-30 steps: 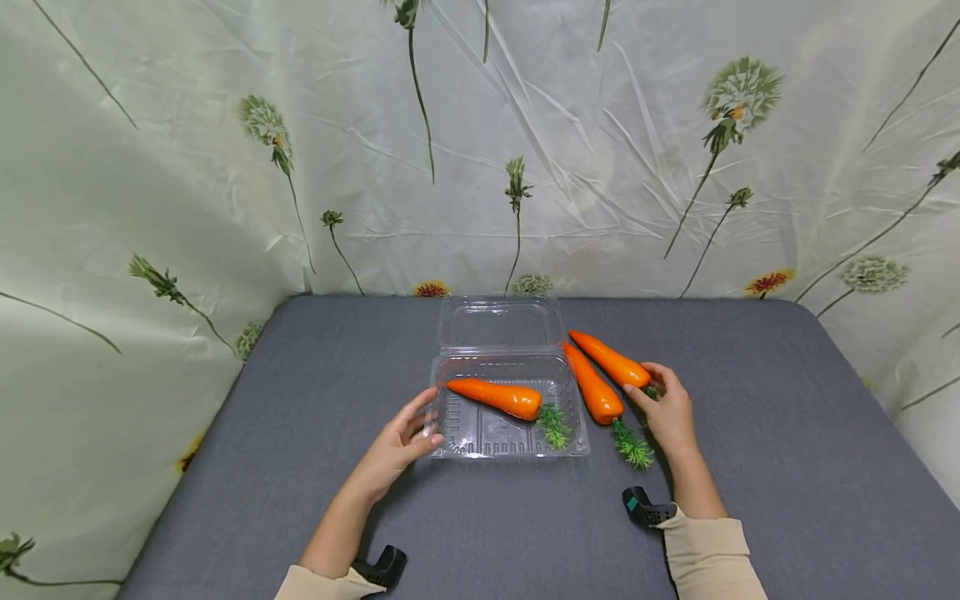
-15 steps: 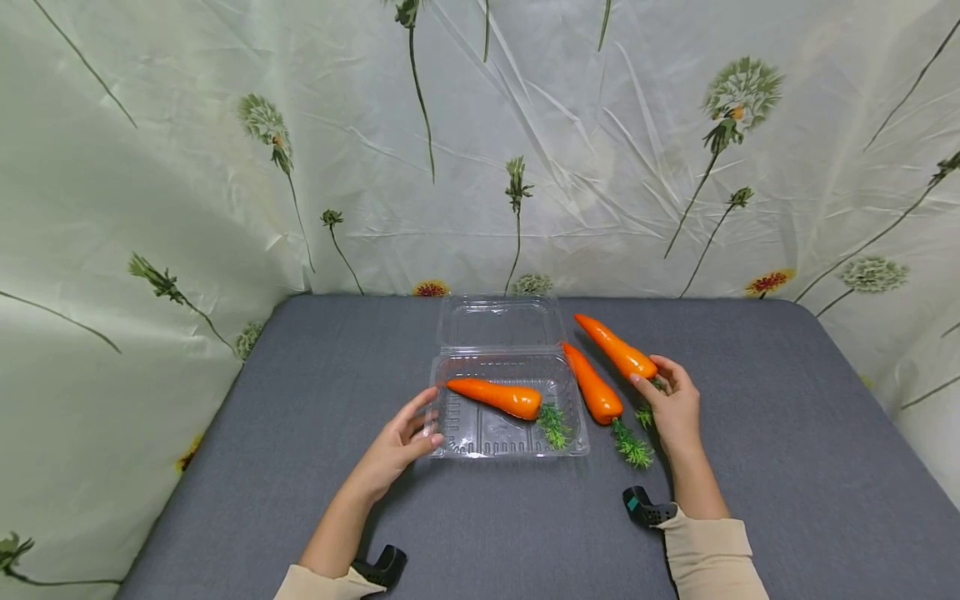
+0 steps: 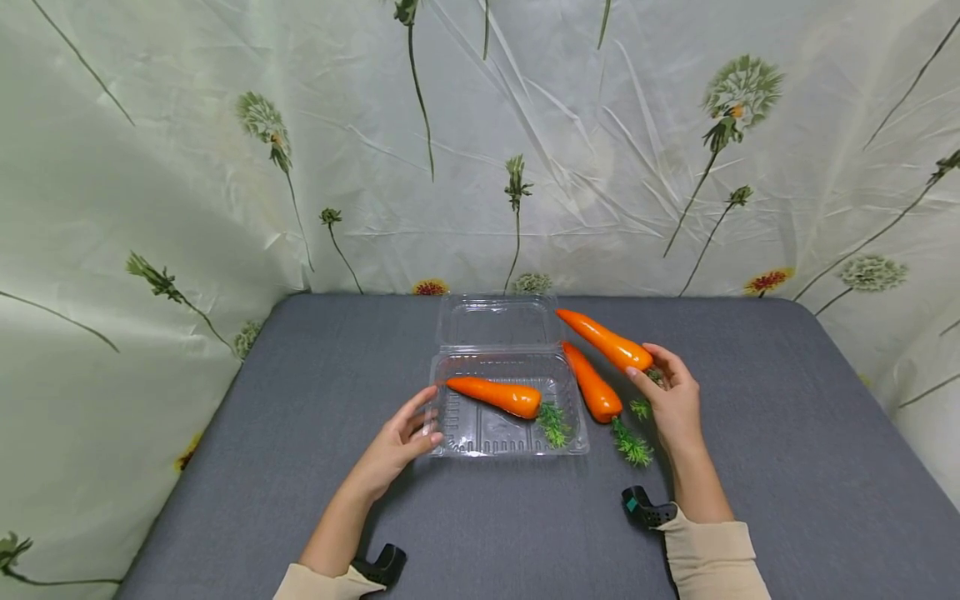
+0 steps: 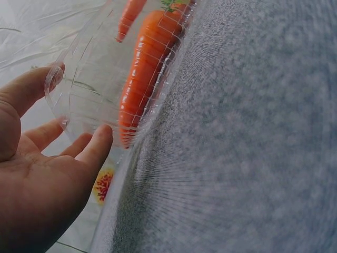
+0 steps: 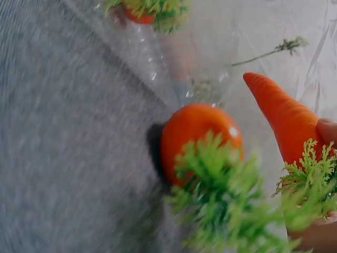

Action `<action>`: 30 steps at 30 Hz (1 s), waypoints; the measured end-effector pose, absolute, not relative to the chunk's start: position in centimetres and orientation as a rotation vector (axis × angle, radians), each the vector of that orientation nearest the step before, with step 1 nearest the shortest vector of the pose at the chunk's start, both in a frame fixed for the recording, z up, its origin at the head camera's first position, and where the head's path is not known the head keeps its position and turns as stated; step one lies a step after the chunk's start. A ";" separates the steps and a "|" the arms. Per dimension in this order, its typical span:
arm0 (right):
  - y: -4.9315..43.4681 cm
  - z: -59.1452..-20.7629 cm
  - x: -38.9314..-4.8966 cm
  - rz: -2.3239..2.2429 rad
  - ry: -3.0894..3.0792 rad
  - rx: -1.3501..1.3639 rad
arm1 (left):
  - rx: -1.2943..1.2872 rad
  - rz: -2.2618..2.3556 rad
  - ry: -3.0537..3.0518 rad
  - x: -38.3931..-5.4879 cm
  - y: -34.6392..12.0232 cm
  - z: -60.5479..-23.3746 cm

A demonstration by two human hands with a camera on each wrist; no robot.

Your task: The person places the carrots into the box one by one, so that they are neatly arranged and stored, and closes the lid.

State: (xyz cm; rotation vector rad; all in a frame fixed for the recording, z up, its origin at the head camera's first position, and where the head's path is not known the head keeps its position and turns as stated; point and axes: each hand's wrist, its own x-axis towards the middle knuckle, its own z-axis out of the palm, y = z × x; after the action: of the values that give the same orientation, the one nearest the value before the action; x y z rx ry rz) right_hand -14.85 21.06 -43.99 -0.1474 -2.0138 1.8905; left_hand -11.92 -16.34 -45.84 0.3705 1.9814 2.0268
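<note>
My right hand (image 3: 672, 402) pinches a bright orange carrot (image 3: 606, 338) at its thick leafy end, and the tip points to the far left. In the right wrist view this raised carrot (image 5: 281, 113) stands higher than a second carrot (image 3: 592, 385), which lies against the right side of a clear plastic box (image 3: 459, 429). A third carrot (image 3: 497, 397) lies inside the box, its green top (image 3: 553, 425) to the right. My left hand (image 3: 397, 442) rests at the box's left side, thumb and fingers spread and touching its rim and wall (image 4: 79, 105).
The box's hinged lid (image 3: 498, 323) is folded back towards the table's far edge. A grey cloth covers the table (image 3: 315, 367). Behind it hangs a pale curtain (image 3: 615, 150) with printed dandelions. Each wrist carries a black camera mount (image 3: 647, 508).
My right hand has lifted the outer carrot off the table, and its tip has swung to the left towards the lid. My left hand and the box have stayed in place.
</note>
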 end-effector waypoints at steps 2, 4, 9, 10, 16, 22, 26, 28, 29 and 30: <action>20.8 -43.7 -14.8 1.908 -2.000 -0.105 | 0.363 2.024 1.985 -11.9 -16.3 -45.8; 20.6 -43.3 -14.7 1.901 -2.007 -0.076 | 0.356 2.020 1.990 -11.9 -16.3 -45.8; 19.8 -42.5 -14.2 1.880 -2.020 -0.027 | 0.354 2.013 1.994 -12.0 -16.3 -45.8; 19.6 -42.3 -14.2 1.876 -2.025 -0.017 | 0.354 2.012 1.996 -12.0 -16.3 -45.8; 18.4 -41.8 -13.7 1.873 -2.076 0.060 | 0.352 2.011 1.993 -11.9 -16.3 -45.8; 16.7 -40.6 -13.0 1.878 -2.126 0.105 | 0.354 2.019 1.979 -11.9 -16.3 -45.8; 15.3 -39.7 -12.4 1.877 -2.140 0.125 | 0.360 2.020 1.980 -11.8 -16.2 -45.6; 14.7 -39.6 -12.3 1.884 -2.145 0.141 | 0.358 2.020 1.981 -11.8 -16.2 -45.6; 14.5 -39.5 -12.2 1.893 -2.143 0.149 | 0.357 2.019 1.982 -11.8 -16.2 -45.6; 14.2 -39.6 -12.1 1.900 -2.144 0.156 | 0.356 2.019 1.982 -11.8 -16.2 -45.6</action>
State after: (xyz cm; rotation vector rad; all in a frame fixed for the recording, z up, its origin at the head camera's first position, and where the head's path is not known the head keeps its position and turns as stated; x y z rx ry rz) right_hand -12.12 14.20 -39.55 0.1560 -2.1436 1.8998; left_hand -11.78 -16.22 -45.59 0.3558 1.9821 2.0189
